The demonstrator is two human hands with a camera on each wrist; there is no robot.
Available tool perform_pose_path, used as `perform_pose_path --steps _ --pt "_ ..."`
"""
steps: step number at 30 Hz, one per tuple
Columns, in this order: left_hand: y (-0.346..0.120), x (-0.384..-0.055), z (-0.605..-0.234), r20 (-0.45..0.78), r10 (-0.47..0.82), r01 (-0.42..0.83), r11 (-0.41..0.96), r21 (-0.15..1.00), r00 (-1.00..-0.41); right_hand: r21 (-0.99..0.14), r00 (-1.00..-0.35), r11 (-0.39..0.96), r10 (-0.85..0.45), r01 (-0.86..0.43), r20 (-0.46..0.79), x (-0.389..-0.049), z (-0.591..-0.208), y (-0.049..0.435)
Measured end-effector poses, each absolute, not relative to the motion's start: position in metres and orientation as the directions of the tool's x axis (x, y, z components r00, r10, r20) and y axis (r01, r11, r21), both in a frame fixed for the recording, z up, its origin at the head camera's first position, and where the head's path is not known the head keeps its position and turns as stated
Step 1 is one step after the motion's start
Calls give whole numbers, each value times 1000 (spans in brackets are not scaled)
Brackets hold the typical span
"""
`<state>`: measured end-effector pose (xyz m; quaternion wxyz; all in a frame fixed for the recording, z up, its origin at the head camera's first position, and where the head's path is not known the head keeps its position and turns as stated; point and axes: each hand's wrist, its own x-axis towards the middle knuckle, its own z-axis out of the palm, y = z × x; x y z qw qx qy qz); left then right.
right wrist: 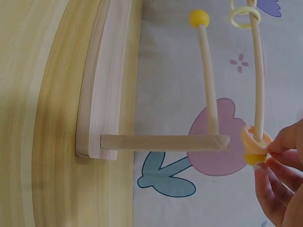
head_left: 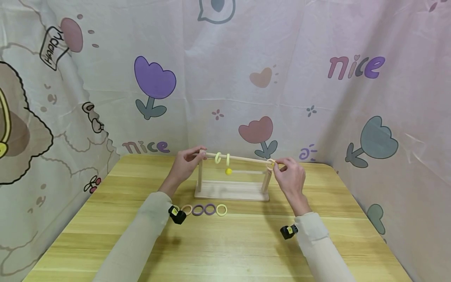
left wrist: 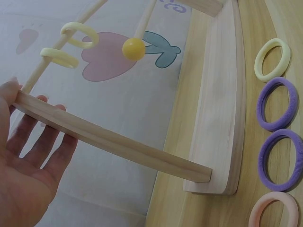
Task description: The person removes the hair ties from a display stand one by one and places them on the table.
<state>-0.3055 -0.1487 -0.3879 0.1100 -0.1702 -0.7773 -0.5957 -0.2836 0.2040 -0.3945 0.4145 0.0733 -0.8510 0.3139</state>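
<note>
My left hand (head_left: 183, 166) grips the top of the left post (left wrist: 113, 137) of a wooden stand (head_left: 230, 192), thumb on one side and fingers behind. From there an upper rod (head_left: 246, 158) runs rightward, carrying two pale yellow hair ties (left wrist: 86, 43) near its left end. At the rod's other end, my right hand (head_left: 291, 176) pinches a peach hair tie (right wrist: 249, 138) with thumb and fingertips. It encircles the rod just by the yellow end ball (right wrist: 255, 159). That end sits apart from the right post (right wrist: 163, 142) in the right wrist view. A lower rod (right wrist: 208, 80) with a yellow ball (right wrist: 199, 19) projects from this post.
In front of the stand, a row of hair ties lies on the wooden table (head_left: 239, 250): a pale yellow one (left wrist: 258, 64), two purple ones (left wrist: 260, 106), a peach one (left wrist: 255, 210) and another partly hidden by the left wrist camera (head_left: 177, 215). A printed curtain (head_left: 225, 78) hangs behind.
</note>
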Motion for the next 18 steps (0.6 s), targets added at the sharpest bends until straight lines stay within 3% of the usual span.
perform_pose_path --steps 18 --pt "-148 -304 -388 371 138 393 218 893 -919 -563 -719 759 185 -328 670 -286 -394 216"
